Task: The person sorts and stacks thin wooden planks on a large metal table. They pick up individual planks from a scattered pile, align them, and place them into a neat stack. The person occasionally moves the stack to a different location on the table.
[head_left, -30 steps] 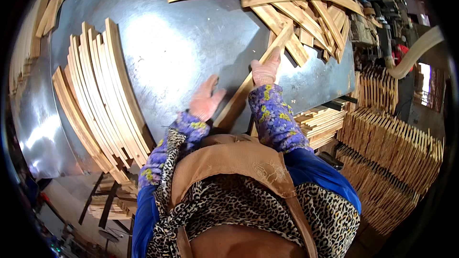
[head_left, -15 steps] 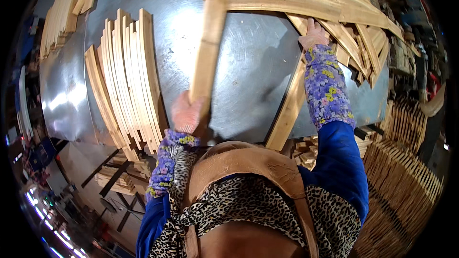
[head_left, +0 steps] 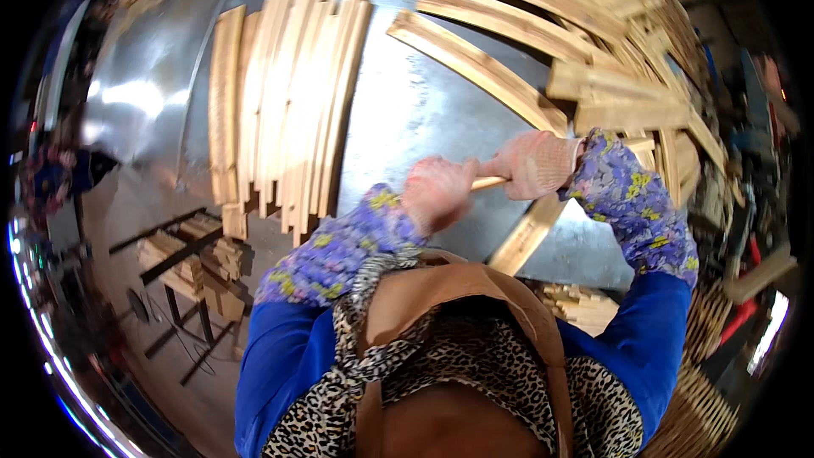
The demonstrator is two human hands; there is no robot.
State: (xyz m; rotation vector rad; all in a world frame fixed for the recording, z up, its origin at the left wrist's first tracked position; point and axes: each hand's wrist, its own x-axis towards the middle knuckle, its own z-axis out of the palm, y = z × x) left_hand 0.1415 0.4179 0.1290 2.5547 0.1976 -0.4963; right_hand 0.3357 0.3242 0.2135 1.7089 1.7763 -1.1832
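Observation:
Both hands wear pale pinkish work gloves and meet over the metal tabletop. My left hand (head_left: 439,192) is closed, its fingers close against the right one. My right hand (head_left: 536,165) is closed too, at the near side of the loose wood pile. Between them shows a short stretch of a narrow wooden slat (head_left: 489,183), gripped by both; the gloves hide most of it. Beneath the right hand a wooden board (head_left: 530,236) slants toward the table's near edge. Beyond the hands lies another board (head_left: 479,72), angled across the metal.
A row of slats (head_left: 292,102) lies side by side left of my hands. Boards pile up loosely (head_left: 585,42) at the far right. The metal table (head_left: 153,119) reaches left. Below it, a dark metal stand (head_left: 182,267) carries more wood.
My left hand has moved right, from beside the slat row to meet the right hand. The right hand has drawn back from the pile. The view has shifted, with the row now further right.

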